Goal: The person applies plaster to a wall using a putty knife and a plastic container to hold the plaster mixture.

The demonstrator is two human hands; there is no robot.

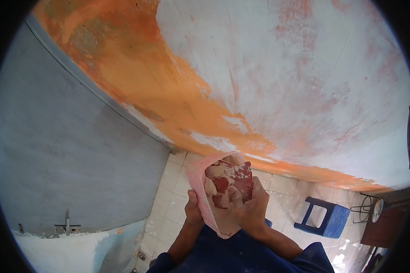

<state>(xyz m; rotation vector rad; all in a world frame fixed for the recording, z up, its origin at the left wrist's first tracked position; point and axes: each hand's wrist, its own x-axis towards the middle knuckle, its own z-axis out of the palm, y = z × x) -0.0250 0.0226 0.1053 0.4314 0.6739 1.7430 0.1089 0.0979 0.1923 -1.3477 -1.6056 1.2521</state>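
My left hand (193,209) grips a pink tub (196,184) by its outer side, in front of my body. Pale, thick putty coats the tub's inside. Over the tub's opening, my right hand (253,204) is closed on a dark red, flat putty spreader (244,183). Patches of the same putty are smeared across the spreader. The right thumb lies against its face; the other fingers are partly hidden behind it. Beyond the tub rises a wall (282,82), partly coated in whitish putty with orange paint showing at its left and bottom.
A grey door (82,136) with a metal bolt (68,224) stands on the left. Light floor tiles (173,200) lie below. To the right are a blue plastic stool (335,220), a black wire stand (362,209) and a reddish-brown piece of furniture (387,227).
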